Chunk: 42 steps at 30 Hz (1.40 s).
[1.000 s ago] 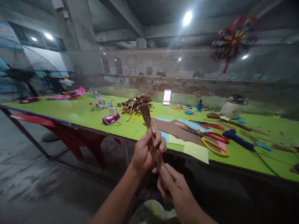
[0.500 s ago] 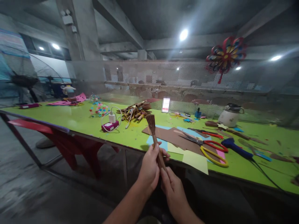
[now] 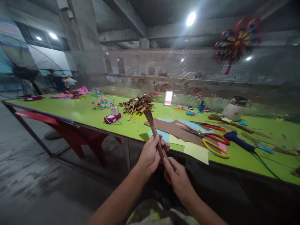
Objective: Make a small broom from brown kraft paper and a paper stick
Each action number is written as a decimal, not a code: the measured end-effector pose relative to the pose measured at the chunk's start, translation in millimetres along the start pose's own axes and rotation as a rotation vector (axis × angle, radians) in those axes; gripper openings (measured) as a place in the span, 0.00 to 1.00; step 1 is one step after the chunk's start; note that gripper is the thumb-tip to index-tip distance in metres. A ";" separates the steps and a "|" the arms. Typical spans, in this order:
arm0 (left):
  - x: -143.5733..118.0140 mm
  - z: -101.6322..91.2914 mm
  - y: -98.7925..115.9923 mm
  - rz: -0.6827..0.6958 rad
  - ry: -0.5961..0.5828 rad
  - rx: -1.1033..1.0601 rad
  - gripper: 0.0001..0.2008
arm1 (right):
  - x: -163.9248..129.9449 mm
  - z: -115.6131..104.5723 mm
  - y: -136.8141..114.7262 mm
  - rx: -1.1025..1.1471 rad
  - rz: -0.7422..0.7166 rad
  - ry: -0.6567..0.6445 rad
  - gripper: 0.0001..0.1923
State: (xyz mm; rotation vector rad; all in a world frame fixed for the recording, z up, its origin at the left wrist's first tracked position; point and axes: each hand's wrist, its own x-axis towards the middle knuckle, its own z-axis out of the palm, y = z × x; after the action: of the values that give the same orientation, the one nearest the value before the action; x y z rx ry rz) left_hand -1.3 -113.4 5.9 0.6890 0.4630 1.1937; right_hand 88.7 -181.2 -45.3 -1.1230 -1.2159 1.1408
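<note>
A small brown broom (image 3: 149, 119) with a flared bristle end is held slanted before me, its bristles up and to the left. My left hand (image 3: 152, 151) grips the handle around its middle, thumb along the front. Lower down, my right hand (image 3: 174, 170) pinches the handle's bottom end. Both hands are in front of the table's near edge. Brown card sheets (image 3: 168, 128) lie just beyond them, with a pair of scissors (image 3: 203, 137) with red and yellow handles on top. A pale yellow paper (image 3: 195, 152) hangs over the edge.
The green table (image 3: 82, 112) carries a pile of brown rolled pieces (image 3: 138, 104), a purple power socket (image 3: 112, 118) with a white charger, and paper stars (image 3: 102, 102). To the right are a blue-handled glue gun (image 3: 239, 142) and a white jug (image 3: 233, 109). A red chair (image 3: 70, 134) stands left.
My view has tilted down a little, so the table sits higher. The broom leans further left, and both hands keep their hold on its handle.
</note>
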 end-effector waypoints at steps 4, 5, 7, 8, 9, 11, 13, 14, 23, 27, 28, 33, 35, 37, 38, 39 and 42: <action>4.7 5.1 6.2 0.056 0.064 -0.013 0.04 | -10.6 -7.0 -8.9 0.016 0.163 -0.052 0.24; 6.3 6.1 7.6 0.056 0.080 -0.031 0.03 | -13.3 -8.8 -8.9 0.018 0.173 -0.042 0.24; 10.0 7.3 9.3 0.034 0.112 -0.074 0.04 | -17.6 -12.6 -7.4 0.024 0.158 -0.015 0.25; 11.9 7.4 9.5 0.020 0.128 -0.089 0.05 | -19.2 -14.7 -6.8 0.028 0.148 -0.004 0.24; 13.9 7.3 9.1 0.006 0.142 -0.096 0.06 | -20.5 -17.1 -6.7 0.033 0.139 0.006 0.24; 17.3 7.0 7.4 -0.011 0.164 -0.094 0.07 | -22.5 -22.1 -8.7 0.036 0.130 0.027 0.23; 19.7 7.3 5.0 -0.028 0.179 -0.087 0.07 | -23.9 -26.8 -13.5 0.037 0.123 0.053 0.21; 20.5 7.8 3.8 -0.036 0.186 -0.093 0.08 | -24.5 -28.7 -16.2 0.039 0.117 0.068 0.21; 23.2 11.4 -3.6 -0.019 0.202 -0.150 0.08 | -26.8 -31.9 -14.3 0.070 0.130 0.080 0.20; 25.2 10.0 -3.8 0.006 0.206 -0.135 0.08 | -25.8 -41.3 -1.6 -0.008 0.112 0.089 0.21; 25.7 9.8 -3.7 0.018 0.213 -0.129 0.08 | -26.1 -45.0 1.8 -0.038 0.125 0.069 0.21; 25.6 11.4 -5.0 0.092 0.254 -0.084 0.07 | -30.7 -66.6 -1.5 -0.310 0.010 -0.006 0.19; 23.7 14.2 -7.8 0.107 0.251 -0.062 0.06 | -29.1 -71.1 -16.1 -0.463 -0.197 0.076 0.14; 20.8 18.2 -11.9 0.108 0.236 -0.040 0.06 | -21.8 -69.7 -32.2 -0.543 -0.341 0.160 0.11; 19.1 20.4 -14.1 0.105 0.226 -0.031 0.06 | -15.9 -66.8 -38.6 -0.545 -0.367 0.178 0.11; 17.1 22.7 -16.2 0.099 0.214 -0.023 0.06 | -8.9 -62.7 -42.9 -0.524 -0.365 0.177 0.11; 10.6 27.8 -19.9 0.102 0.183 0.006 0.06 | 12.8 -46.9 -43.1 -0.344 -0.262 0.134 0.13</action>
State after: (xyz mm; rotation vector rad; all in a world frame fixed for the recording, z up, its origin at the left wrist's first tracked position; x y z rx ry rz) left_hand 34.0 -114.1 12.1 0.6167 0.5899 1.3587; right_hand 137.2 -173.4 -2.7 -1.2283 -1.4395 0.6634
